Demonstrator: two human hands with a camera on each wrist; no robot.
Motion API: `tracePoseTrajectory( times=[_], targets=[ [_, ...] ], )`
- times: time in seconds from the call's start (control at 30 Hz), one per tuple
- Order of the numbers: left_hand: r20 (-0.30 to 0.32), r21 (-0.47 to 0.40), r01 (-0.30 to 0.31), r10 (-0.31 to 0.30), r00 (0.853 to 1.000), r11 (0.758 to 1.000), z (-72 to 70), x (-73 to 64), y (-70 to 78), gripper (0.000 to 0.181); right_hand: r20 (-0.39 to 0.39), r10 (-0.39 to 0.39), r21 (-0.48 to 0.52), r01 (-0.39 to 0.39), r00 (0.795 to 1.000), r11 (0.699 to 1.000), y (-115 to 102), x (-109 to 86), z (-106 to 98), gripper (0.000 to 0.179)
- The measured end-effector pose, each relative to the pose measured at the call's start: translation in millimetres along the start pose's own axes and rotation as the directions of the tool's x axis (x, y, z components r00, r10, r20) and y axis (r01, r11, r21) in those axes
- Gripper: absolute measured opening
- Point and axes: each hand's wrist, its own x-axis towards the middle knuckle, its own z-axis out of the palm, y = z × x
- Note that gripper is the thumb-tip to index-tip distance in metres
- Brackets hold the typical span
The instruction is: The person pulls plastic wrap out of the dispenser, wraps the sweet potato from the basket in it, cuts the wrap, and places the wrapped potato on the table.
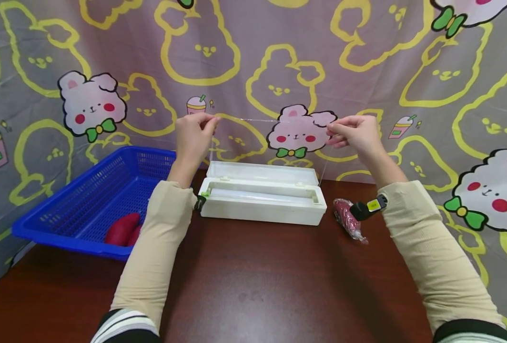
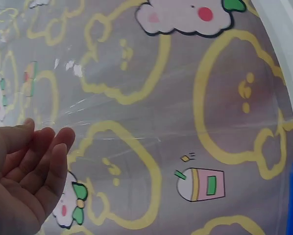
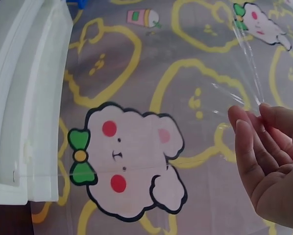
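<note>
My left grip [image 1: 193, 138] pinches one upper corner of a sheet of clear film [image 1: 266, 138] between thumb and fingertips, and my right grip [image 1: 358, 133] pinches the opposite corner; the film hangs between the two, its top edge nearly level, its sides dropping toward the ends of the white box [image 1: 258, 212] below; that box stands on the brown counter [image 1: 253, 281] with its lid [image 1: 262, 174] raised at the back and a pale roll [image 1: 258, 196] lying inside; just beside its right end, under my right forearm, lies a reddish piece in shiny clear wrap [image 1: 347, 216]; to the left is a blue basket [image 1: 65, 244], holding dark red pieces [image 1: 122, 229] partly hidden by my left sleeve [image 1: 163, 228]; behind everything hangs a curtain [image 1: 279, 62] printed with rabbits; only the head view shows both grips together, along with the wrapped piece and the basket's contents; the left wrist view adds the faint creases and glints fanning across the film from my fingertips, which the head view barely catches; the right wrist view shows the film drawn into bright, narrow folds at my right fingertips, with the box at its left edge.
</note>
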Motion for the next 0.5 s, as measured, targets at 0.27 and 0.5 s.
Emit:
tracePoseTrajectory(
  times=[0.27,0.5],
  targets=[
    [-0.026,-0.004,-0.057,0.056,0.998,0.998,-13.9,-27.0,11.1,0.018,0.09,-0.03,0.068,0.024,0.996,0.997,4,-19.8,-8,0.009],
    [-0.036,-0.058,-0.135,0.134,0.99,0.989,-25.0,-51.0,16.4,0.02,0.143,0.005,0.145,-0.026,0.99,0.989,-1,-54.0,-6,0.012]
  ],
)
